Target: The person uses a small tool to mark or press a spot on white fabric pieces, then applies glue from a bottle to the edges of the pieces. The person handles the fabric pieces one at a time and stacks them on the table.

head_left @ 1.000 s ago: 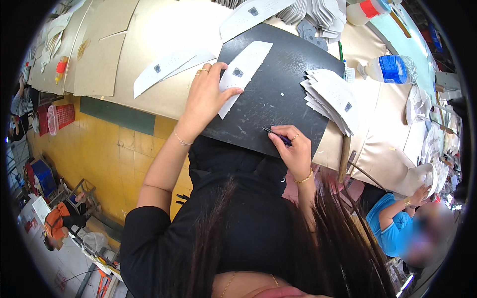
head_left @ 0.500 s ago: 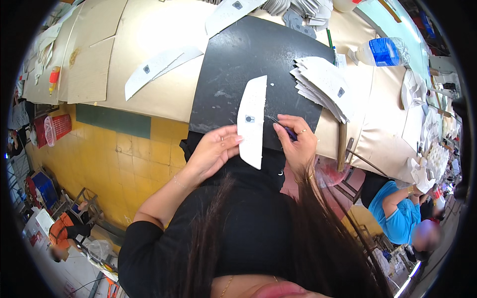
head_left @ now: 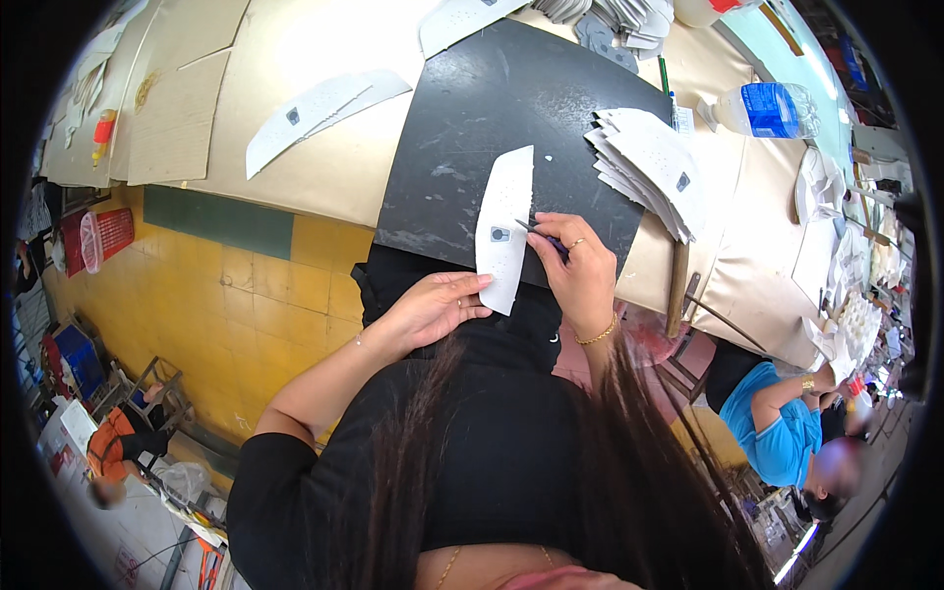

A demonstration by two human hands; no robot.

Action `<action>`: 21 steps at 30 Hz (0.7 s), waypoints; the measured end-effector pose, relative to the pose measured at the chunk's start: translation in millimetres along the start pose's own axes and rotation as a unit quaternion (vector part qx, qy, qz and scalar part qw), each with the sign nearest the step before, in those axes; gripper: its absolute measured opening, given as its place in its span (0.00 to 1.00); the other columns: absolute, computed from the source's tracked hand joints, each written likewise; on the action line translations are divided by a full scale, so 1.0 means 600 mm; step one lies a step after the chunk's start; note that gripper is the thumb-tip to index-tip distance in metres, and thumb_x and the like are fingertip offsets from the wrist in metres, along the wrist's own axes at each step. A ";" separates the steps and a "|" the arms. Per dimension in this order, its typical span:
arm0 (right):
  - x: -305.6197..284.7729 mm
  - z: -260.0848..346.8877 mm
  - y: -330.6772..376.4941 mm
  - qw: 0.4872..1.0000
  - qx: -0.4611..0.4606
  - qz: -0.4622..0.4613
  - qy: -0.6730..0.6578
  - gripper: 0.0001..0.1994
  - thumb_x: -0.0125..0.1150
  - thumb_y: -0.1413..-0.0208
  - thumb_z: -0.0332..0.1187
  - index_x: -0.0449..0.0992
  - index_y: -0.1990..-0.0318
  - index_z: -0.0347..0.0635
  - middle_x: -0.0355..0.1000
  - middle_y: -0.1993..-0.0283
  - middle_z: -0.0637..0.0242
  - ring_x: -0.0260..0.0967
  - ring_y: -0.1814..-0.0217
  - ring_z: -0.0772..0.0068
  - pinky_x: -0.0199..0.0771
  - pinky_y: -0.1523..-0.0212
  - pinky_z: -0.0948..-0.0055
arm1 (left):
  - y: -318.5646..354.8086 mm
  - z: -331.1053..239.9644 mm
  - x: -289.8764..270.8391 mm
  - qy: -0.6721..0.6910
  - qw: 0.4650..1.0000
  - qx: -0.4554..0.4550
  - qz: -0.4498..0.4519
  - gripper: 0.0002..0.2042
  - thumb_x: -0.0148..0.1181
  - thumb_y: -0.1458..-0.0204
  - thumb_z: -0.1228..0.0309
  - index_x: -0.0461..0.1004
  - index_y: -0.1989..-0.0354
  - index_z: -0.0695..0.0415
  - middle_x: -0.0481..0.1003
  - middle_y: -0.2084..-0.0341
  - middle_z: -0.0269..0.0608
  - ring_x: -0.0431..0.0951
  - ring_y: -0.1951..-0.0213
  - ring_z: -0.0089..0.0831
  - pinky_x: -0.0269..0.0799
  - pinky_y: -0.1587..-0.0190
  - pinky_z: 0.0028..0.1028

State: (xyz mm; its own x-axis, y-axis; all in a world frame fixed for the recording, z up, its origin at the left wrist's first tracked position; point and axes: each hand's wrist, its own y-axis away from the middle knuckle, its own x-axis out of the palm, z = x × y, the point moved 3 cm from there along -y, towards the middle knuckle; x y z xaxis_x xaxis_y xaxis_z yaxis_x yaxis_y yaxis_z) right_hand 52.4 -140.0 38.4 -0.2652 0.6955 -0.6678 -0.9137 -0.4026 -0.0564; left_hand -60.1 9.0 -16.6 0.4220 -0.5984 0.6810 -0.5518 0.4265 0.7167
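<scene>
A long white curved panel, with a small grey patch and rows of tiny holes, lies upright across the near edge of a black mat. My left hand pinches its lower left edge between thumb and fingers. In my right hand is a slim dark pen-like tool; its tip is at the panel's right edge, beside the patch. Whether the tip touches the panel I cannot tell. To the right, a fanned stack of similar white panels rests partly on the mat.
Overlapping white panels lie left of the mat, another panel at its far corner. A wooden handle juts off the table edge. A plastic bottle lies back right. A person in blue works at the right.
My right hand has moved left, bringing the tool's tip to the panel's edge. My left hand has slid lower on the panel. The whole view has shifted slightly.
</scene>
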 end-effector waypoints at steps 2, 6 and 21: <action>0.001 0.001 -0.003 1.000 0.001 0.013 0.001 0.06 0.67 0.55 0.25 0.76 0.69 0.39 0.77 0.61 0.64 0.74 0.71 0.71 0.73 0.72 0.77 | 0.000 0.000 0.002 -0.017 1.000 0.008 0.008 0.14 0.55 0.42 0.67 0.72 0.54 0.66 0.75 0.62 0.39 0.74 0.59 0.23 0.72 0.59 0.23; 0.004 0.002 -0.005 0.997 -0.022 0.062 0.043 0.06 0.68 0.56 0.26 0.75 0.71 0.39 0.77 0.61 0.67 0.74 0.70 0.71 0.73 0.72 0.76 | -0.004 -0.002 0.001 -0.066 0.998 0.015 -0.012 0.14 0.56 0.43 0.65 0.73 0.56 0.65 0.76 0.63 0.38 0.74 0.63 0.20 0.70 0.63 0.21; 0.010 0.006 -0.009 0.975 -0.150 0.068 0.147 0.05 0.67 0.58 0.30 0.75 0.75 0.44 0.78 0.58 0.73 0.74 0.72 0.72 0.70 0.71 0.73 | -0.013 -0.011 0.010 -0.167 0.981 0.057 -0.076 0.16 0.61 0.47 0.60 0.78 0.67 0.64 0.77 0.74 0.35 0.74 0.75 0.17 0.71 0.77 0.18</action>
State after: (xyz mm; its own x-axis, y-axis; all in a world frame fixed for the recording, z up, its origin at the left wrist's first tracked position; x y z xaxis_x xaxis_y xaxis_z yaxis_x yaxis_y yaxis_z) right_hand 54.4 -131.2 37.3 -0.2384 0.4400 -0.8658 -0.7334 -0.6659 -0.1365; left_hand -48.1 6.6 -17.0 0.2572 -0.8465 0.4661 -0.5853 0.2473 0.7722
